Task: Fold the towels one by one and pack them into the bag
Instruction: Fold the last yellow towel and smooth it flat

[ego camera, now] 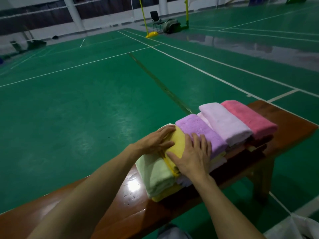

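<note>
Nearest towel (155, 173): we see pale green, plain.
Second towel (179, 141): we see bright yellow, plain.
Third towel (198, 128): we read it as mid purple.
Fourth towel (224, 123): pale lilac to us.
Farthest towel (248, 118): we see coral pink.
Surface (290, 123): glossy reddish brown, we note.
Floor (86, 100): we see green with white lines.
Posts (143, 14): yellow.

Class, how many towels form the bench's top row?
5: green nearest, then yellow, touched by left hand and right hand, purple, lilac, pink farthest. Others lie partly hidden beneath.

White bag (296, 228) partly beyond bottom-right edge.
</note>
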### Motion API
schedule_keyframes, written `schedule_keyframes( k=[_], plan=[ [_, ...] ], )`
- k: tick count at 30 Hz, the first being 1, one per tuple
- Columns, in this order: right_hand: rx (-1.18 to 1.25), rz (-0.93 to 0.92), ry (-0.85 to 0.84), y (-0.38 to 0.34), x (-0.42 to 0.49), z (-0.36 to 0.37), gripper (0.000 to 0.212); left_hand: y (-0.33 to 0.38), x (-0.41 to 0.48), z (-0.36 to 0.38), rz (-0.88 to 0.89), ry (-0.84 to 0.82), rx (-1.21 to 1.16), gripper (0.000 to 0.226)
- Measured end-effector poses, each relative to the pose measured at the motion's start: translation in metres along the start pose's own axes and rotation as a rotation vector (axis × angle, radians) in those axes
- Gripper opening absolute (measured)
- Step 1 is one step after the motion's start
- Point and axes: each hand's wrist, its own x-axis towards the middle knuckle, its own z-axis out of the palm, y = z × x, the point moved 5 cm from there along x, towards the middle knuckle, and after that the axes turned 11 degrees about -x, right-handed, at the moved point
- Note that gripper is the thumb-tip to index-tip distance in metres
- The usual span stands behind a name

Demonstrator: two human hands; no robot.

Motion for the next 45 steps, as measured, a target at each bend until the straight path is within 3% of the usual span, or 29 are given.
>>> schedule_keyframes(
  k=[22,30,45],
  plan=[
    [-0.094,-0.01,-0.006,-0.004,-0.001,0.021,0.088,-0.022,-0.003,0.019,-0.033,0.043,-0.017,0.066],
    [-0.063,-0.019,0.071,-0.003,-0.002,0.027,0.086,-0.028,-0.005,0.029,0.019,0.078,0.07,0.077],
    [-0.044,-0.014,0.074,-0.003,0.008,0.033,0.089,-0.036,-0.002,0.034,0.042,0.111,0.124,0.071]
  ],
)
